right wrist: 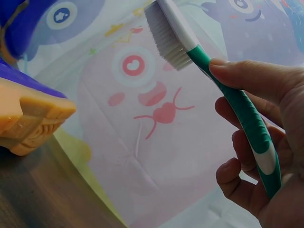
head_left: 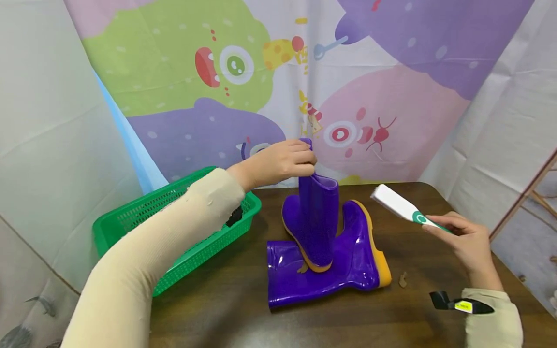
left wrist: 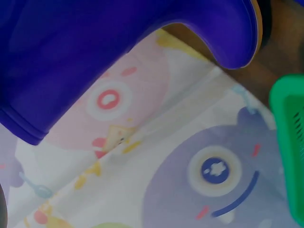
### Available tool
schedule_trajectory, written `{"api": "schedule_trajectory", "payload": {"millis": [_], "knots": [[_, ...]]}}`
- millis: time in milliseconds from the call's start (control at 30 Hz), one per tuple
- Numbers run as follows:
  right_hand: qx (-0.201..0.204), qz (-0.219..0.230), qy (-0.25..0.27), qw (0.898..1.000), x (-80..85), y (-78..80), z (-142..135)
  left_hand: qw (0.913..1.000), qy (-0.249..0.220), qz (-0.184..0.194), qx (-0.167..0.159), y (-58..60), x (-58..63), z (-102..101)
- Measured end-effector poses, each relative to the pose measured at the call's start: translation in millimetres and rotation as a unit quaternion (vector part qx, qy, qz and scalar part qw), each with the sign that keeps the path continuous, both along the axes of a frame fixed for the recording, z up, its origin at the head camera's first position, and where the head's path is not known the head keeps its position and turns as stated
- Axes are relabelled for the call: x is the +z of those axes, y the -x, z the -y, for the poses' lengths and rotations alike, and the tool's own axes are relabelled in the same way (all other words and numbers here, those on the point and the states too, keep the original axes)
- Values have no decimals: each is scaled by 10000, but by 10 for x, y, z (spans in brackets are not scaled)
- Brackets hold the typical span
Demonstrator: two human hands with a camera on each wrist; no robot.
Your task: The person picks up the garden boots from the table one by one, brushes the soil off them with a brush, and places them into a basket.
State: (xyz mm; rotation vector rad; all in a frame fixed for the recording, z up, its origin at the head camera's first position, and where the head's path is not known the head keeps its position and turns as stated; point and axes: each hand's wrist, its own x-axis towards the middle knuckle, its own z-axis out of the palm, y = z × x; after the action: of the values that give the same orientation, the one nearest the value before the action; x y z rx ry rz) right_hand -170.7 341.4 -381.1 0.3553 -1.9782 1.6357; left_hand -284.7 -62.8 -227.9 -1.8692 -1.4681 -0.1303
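Note:
My left hand (head_left: 289, 159) grips the top of a purple rubber boot (head_left: 319, 217) by its shaft, in the head view. That boot is held upright, its orange-edged sole over a second purple boot (head_left: 304, 292) lying on its side on the table. In my right hand (head_left: 467, 241) is a scrubbing brush (head_left: 398, 203) with a white head and a green handle, raised to the right of the boots. The right wrist view shows the brush's white bristles (right wrist: 164, 35) pointing left, apart from the boots. My left fingers are out of sight in the left wrist view.
A green plastic basket (head_left: 209, 253) stands on the left of the brown table (head_left: 226, 309), with a black item (head_left: 235, 216) inside. A small brown clump (head_left: 403, 280) lies right of the lying boot's heel. Behind hangs a cartoon-printed curtain (head_left: 174, 63).

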Motion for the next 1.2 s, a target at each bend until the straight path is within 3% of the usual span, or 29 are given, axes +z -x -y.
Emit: {"api": "schedule_trajectory", "payload": {"millis": [367,667,967,1200], "knots": [[56,-49,-313,9995,-1,22,41,9984,-429,-153,324,-57,-346,326],[-155,224,-799,9964,-23,31,129,9950,-793,-340,497,-220,-517,595],[-208,232,-1147,9929,-67,70,212,9932,-900,118,727,-357,-713,841],[-100,407,-1249,9913,-106,74,277,9902,-1067,238,871,-436,-823,970]]}}
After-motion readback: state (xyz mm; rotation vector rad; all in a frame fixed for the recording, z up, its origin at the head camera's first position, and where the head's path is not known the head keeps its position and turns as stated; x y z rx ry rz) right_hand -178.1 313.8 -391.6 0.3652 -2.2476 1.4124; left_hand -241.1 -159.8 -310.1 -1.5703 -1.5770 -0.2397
